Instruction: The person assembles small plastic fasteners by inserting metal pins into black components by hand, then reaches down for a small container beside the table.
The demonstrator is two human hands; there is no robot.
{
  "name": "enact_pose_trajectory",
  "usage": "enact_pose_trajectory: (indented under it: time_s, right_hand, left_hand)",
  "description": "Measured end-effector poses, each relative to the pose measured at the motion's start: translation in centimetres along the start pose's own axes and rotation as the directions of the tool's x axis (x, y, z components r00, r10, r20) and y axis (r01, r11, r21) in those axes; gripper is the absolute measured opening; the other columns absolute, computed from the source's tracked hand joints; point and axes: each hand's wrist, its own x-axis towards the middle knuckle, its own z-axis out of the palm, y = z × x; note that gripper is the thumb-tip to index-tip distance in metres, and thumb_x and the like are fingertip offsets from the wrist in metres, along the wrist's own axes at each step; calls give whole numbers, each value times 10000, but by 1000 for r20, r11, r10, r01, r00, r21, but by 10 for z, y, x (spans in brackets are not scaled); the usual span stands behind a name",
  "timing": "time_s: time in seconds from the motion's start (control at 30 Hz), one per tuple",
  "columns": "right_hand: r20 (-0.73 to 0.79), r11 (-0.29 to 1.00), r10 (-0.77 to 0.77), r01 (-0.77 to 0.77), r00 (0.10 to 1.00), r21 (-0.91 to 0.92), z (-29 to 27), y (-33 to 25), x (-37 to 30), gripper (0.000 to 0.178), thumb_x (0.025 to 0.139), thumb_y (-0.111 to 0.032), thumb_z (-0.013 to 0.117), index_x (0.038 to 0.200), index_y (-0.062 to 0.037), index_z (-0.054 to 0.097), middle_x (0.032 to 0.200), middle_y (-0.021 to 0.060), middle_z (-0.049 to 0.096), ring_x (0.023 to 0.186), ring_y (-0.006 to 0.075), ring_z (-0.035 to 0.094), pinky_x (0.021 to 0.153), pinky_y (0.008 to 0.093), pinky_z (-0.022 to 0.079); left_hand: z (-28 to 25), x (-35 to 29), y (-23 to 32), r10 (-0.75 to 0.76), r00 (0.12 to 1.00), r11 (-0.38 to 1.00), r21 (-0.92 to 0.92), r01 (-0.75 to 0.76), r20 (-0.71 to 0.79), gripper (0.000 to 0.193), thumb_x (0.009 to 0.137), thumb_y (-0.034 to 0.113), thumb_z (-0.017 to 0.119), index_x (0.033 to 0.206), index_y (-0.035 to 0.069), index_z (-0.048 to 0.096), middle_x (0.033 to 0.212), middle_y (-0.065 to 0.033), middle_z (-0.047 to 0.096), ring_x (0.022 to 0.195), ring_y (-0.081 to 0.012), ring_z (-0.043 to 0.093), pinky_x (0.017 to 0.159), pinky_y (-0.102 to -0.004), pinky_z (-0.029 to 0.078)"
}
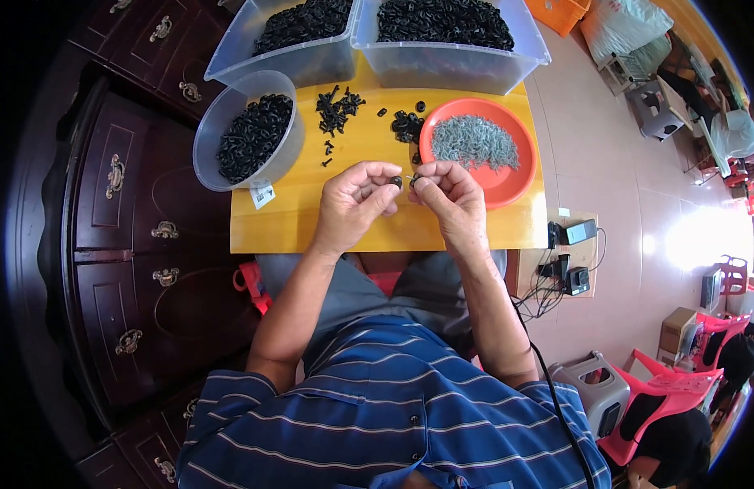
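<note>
My left hand (354, 202) pinches a small black plastic part (396, 181) between thumb and fingertips, above the yellow table. Close beside it, my right hand (457, 205) is closed in a pinch on a small dark piece; a thin metal pin (409, 177) shows between the two hands. The fingertips hide most of both pieces. To the right, an orange-red plate (507, 192) holds many small silvery metal pieces (467, 140), which look like screws. Just left of the plate lies a loose group of round black parts (406, 127). Black screw-shaped parts (336, 110) lie farther left.
A round clear tub (206, 155) of black parts stands at the table's left edge. Two clear bins (450, 72) of black parts stand at the back. Dark wooden drawers (108, 212) flank the left. Black cables and adapters (577, 281) sit right of the yellow table (287, 228).
</note>
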Motion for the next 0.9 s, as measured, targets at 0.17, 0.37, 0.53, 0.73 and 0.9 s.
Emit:
enact_pose_trajectory:
  time_s: [0.17, 0.37, 0.53, 0.73, 0.9]
  right_hand:
    - [5, 1000, -10, 10, 1000, -10, 0, 1, 0, 153, 956, 6, 658, 1104, 14, 621, 943, 30, 674, 847, 106, 654, 798, 254, 547]
    - [49, 997, -1, 5, 999, -77, -1, 5, 0, 173, 952, -12, 673, 1113, 17, 616, 938, 32, 672, 854, 104, 657, 799, 257, 552]
    - [60, 998, 7, -4, 998, -58, 0, 4, -2, 182, 949, -9, 672, 1119, 24, 616, 946, 37, 672, 852, 108, 658, 797, 263, 559]
    - [41, 996, 20, -16, 999, -88, 1, 2, -1, 167, 946, 4, 668, 1105, 30, 623, 939, 35, 673, 833, 104, 654, 780, 260, 560]
    - [52, 994, 22, -17, 998, -109, 0, 4, -1, 175, 943, 0, 671, 1108, 33, 623, 936, 35, 675, 831, 100, 651, 774, 260, 558]
  left_hand:
    - [-2, 0, -2, 14, 1000, 1000, 8, -14, -1, 232, 961, 1, 650, 1193, -3, 648, 931, -14, 673, 747, -54, 651, 678, -197, 546]
    - [1, -1, -2, 28, 999, 999, 19, -29, 15, 247, 953, -11, 655, 1199, -5, 640, 954, -15, 671, 784, -48, 649, 700, -198, 548]
    - [-1, -2, -4, 16, 999, 1000, 8, -16, 40, 269, 930, -39, 666, 1196, -5, 641, 953, -11, 668, 799, -47, 646, 726, -202, 550]
    - [-4, -2, -2, 27, 1000, 1000, 14, -27, 6, 285, 919, -48, 668, 1199, 2, 647, 959, -8, 664, 813, -47, 645, 746, -206, 549]
    - [-6, -3, -1, 31, 999, 999, 41, -33, 31, 298, 914, -41, 679, 1208, 4, 661, 945, 3, 656, 803, -36, 629, 748, -197, 534]
